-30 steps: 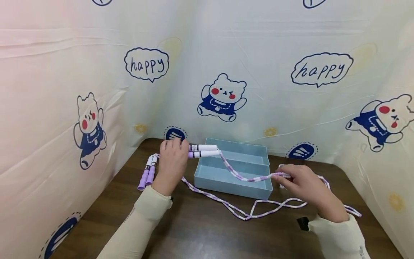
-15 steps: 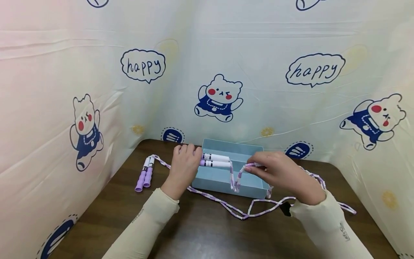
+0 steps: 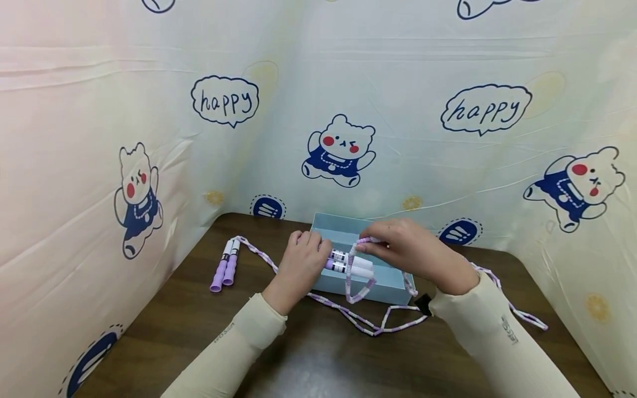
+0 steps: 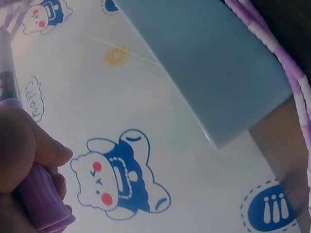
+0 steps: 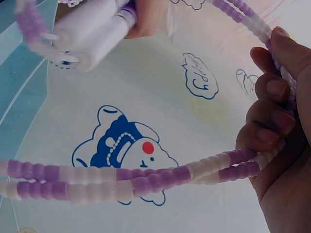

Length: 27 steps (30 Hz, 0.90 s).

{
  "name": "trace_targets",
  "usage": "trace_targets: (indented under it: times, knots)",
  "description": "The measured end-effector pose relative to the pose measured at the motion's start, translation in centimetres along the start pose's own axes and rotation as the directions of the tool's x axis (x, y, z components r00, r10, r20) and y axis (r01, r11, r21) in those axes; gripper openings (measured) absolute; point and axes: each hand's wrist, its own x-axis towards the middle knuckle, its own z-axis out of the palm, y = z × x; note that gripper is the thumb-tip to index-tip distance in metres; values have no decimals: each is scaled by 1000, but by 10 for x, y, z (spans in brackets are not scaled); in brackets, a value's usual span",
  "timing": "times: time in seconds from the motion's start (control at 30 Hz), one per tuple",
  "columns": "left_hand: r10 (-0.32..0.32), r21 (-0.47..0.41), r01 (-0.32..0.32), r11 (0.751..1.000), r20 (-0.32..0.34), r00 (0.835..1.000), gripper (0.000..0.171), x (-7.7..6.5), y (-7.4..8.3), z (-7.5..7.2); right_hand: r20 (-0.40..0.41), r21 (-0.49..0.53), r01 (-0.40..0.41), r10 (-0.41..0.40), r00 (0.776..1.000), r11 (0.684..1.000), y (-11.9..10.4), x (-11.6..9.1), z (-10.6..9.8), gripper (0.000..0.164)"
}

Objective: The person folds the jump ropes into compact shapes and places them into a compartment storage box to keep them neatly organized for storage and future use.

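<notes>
My left hand (image 3: 302,264) grips both purple-and-white handles (image 3: 365,269) of a beaded jump rope, held side by side over the box's left part. In the left wrist view, the purple handle ends (image 4: 43,201) stick out below the curled fingers. My right hand (image 3: 410,251) holds the doubled purple-and-white beaded cord (image 5: 163,179), which passes through its fingers in the right wrist view. Between the hands, the cord hangs in a loop (image 3: 349,284) beside the white handle tips. Under both hands stands a light blue open box (image 3: 383,291) with a divider.
Another pair of purple-and-white jump rope handles (image 3: 226,266) lies at the table's left. Beaded cord (image 3: 348,318) runs over the brown table (image 3: 318,365) in front of the box, with more cord (image 3: 527,316) at the right. A printed curtain (image 3: 408,66) encloses the back and sides.
My left hand has moved right and slightly nearer with the handles, over the box. My right hand has moved left and up with the cord, so the stretch between the hands now hangs as a loop.
</notes>
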Motion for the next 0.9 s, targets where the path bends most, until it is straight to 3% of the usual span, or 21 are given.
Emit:
trace_targets:
  times: [0.17, 0.37, 0.5, 0.67, 0.9]
  knots:
    - [41, -9, -41, 999, -14, 999, 42, 1, 9, 2, -20, 0, -30, 30, 999, 1000, 4, 11, 2, 14]
    - [68, 2, -68, 998, -46, 997, 25, 2, 16, 3, -58, 26, -88, 90, 994, 996, 16, 21, 12, 12]
    - [77, 1, -77, 997, -44, 996, 28, 2, 19, 2, -119, 85, -162, 171, 978, 983, 23, 24, 17, 15]
    - [87, 6, -87, 996, -69, 994, 23, 1, 20, 2, -188, 103, -190, 207, 960, 976, 32, 30, 27, 22]
    - [89, -19, -93, 996, -143, 986, 20, 1, 22, -2, -192, 173, -284, 315, 929, 943, 45, 32, 43, 21]
